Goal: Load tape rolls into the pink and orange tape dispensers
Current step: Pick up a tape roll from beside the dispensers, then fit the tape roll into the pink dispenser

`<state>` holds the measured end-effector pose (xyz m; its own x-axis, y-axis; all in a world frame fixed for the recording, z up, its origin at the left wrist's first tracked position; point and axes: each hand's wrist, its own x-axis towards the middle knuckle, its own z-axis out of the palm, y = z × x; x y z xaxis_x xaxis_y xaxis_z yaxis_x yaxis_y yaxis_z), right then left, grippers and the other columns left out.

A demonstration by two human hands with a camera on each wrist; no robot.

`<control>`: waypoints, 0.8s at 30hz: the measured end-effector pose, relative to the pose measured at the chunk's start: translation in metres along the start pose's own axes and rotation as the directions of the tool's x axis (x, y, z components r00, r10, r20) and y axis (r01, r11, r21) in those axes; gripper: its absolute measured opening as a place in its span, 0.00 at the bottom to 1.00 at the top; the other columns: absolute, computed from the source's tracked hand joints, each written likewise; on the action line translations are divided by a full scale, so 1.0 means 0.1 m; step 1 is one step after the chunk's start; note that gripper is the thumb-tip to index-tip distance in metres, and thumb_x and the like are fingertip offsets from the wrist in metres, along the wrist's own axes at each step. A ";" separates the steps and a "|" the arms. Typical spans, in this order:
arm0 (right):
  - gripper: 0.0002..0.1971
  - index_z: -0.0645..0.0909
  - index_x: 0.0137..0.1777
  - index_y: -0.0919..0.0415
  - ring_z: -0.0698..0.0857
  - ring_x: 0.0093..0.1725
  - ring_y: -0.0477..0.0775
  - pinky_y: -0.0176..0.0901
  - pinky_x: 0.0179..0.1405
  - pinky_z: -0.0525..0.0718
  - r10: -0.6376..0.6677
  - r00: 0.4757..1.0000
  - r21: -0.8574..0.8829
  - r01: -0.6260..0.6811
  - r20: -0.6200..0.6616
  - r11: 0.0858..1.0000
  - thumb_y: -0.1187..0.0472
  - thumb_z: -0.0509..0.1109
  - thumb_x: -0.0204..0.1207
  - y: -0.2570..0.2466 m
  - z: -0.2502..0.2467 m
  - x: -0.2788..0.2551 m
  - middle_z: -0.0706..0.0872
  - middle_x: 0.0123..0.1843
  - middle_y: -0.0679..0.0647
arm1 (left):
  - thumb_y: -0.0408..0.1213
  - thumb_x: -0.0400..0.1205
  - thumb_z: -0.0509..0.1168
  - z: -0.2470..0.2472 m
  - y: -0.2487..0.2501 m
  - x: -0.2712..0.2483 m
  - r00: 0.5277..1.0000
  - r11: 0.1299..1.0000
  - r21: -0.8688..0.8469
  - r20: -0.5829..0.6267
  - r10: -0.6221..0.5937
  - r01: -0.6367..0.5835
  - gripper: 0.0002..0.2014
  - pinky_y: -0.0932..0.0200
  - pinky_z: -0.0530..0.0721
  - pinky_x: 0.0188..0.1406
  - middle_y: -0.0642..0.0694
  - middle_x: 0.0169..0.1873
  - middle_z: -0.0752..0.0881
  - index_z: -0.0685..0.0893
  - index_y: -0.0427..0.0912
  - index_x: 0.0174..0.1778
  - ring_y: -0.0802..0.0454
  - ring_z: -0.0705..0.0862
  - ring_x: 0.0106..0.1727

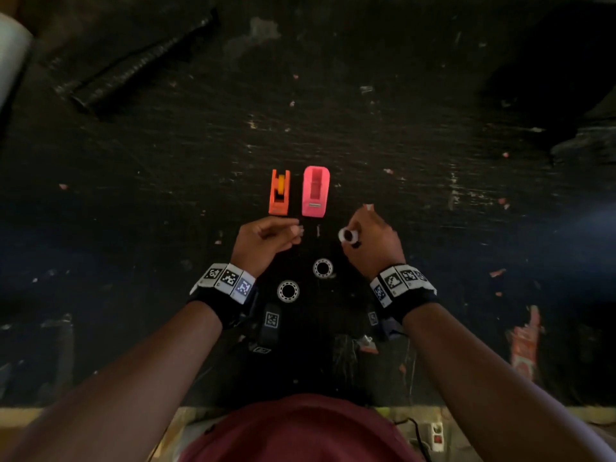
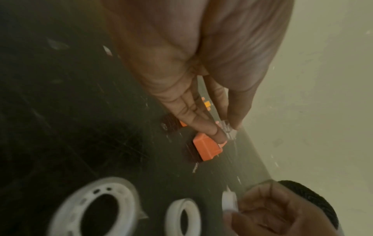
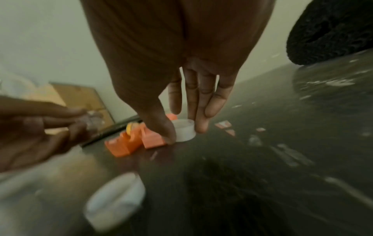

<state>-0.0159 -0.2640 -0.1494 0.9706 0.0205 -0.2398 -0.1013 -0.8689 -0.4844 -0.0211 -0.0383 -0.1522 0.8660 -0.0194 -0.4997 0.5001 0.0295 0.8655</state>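
Note:
The orange dispenser [image 1: 279, 193], with a yellow hub inside, and the pink dispenser [image 1: 316, 191] stand side by side on the black table [image 1: 433, 181]. Just in front of them my left hand [image 1: 296, 231] pinches the loose end of clear tape [image 2: 228, 127] between thumb and fingers. My right hand [image 1: 350, 236] grips a white tape roll [image 3: 184, 131] between thumb and fingers, held above the table to the right of the pink dispenser [image 3: 153, 138]. A thin clear strip seems to run from that roll [image 2: 229, 201] to my left fingers [image 2: 214, 127].
Two more white tape rolls [image 1: 322, 268] [image 1: 288, 291] lie flat between my wrists. A black corrugated hose [image 1: 133, 65] lies at the far left, and a dark bundle [image 1: 550, 71] at the far right. Small paper scraps [image 1: 526, 338] dot the table.

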 end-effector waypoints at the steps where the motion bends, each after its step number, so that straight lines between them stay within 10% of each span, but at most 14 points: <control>1: 0.10 0.76 0.49 0.55 0.88 0.47 0.64 0.57 0.46 0.87 0.000 0.999 -0.075 0.003 0.043 0.997 0.59 0.75 0.74 0.05 0.02 -0.01 0.86 0.52 0.57 | 0.27 0.82 0.73 -0.05 -0.03 -0.02 1.000 1.000 0.011 0.007 -0.002 0.002 0.10 0.64 0.90 0.47 0.41 0.50 0.95 0.91 0.40 0.58 0.52 0.95 0.48; 12: 0.29 0.79 0.65 0.50 0.82 0.62 0.60 0.57 0.60 0.78 -0.297 0.940 -0.172 0.324 0.166 0.930 0.46 0.76 0.62 -0.12 0.25 -0.31 0.82 0.62 0.54 | 0.21 0.79 0.73 -0.23 -0.21 -0.28 1.000 1.000 0.009 0.023 0.001 -0.002 0.13 0.59 0.91 0.53 0.42 0.44 0.95 0.92 0.45 0.51 0.50 0.94 0.49; 16: 0.26 0.82 0.66 0.54 0.83 0.60 0.64 0.59 0.61 0.81 -0.263 0.937 -0.197 0.309 0.228 0.931 0.57 0.76 0.65 -0.19 0.45 -0.37 0.83 0.60 0.57 | 0.21 0.79 0.74 -0.18 -0.20 -0.38 0.999 0.999 0.032 0.049 0.016 -0.017 0.15 0.62 0.89 0.49 0.47 0.43 0.96 0.93 0.46 0.51 0.54 0.94 0.50; 19: 0.17 0.87 0.56 0.55 0.90 0.48 0.57 0.53 0.52 0.88 -0.120 0.989 0.209 0.100 0.087 0.973 0.60 0.79 0.66 -0.16 0.45 -0.37 0.89 0.50 0.55 | 0.22 0.78 0.75 -0.15 -0.18 -0.42 0.999 0.999 0.022 0.043 0.027 -0.028 0.14 0.61 0.90 0.50 0.40 0.49 0.96 0.92 0.43 0.54 0.51 0.94 0.53; 24: 0.16 0.86 0.56 0.59 0.91 0.46 0.38 0.35 0.52 0.86 -0.048 0.988 0.788 -0.085 0.144 0.610 0.76 0.79 0.73 -0.16 0.20 -0.39 0.93 0.47 0.52 | 0.21 0.76 0.77 -0.06 -0.12 -0.48 0.993 0.992 0.048 0.041 0.113 -0.114 0.16 0.64 0.88 0.56 0.38 0.50 0.95 0.92 0.40 0.57 0.55 0.94 0.52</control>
<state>-0.0566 -0.2409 -0.1487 0.9328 0.1329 -0.3350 -0.3165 -0.1422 -0.9379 -0.0690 -0.0317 -0.1388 0.9160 -0.0571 -0.3972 0.3969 -0.0161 0.9177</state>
